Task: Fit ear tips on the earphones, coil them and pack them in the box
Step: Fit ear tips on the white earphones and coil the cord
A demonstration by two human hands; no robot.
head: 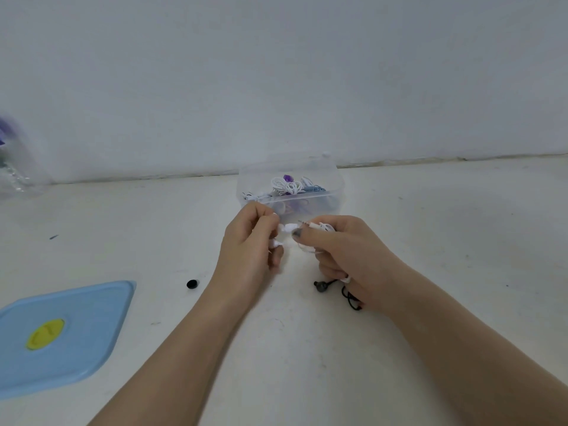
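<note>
Head view: both hands work just in front of the clear box [289,192], which already holds coiled earphones. The left hand [249,238] pinches a small white part, probably an earbud or its tip. The right hand [341,250] has its fingers curled round the white earphones [319,230], with the plug protruding at the thumb. A black earphone [321,285] lies on the counter [430,216] under the right wrist, and a loose black ear tip [192,284] lies to the left. The blue lid [61,333] lies well apart.

Risks, as judged:
- A tip pushed on skewed may slip from the pinch and roll off
- The held coil may loosen while both hands are busy
- The right wrist may drag the black cable
</note>
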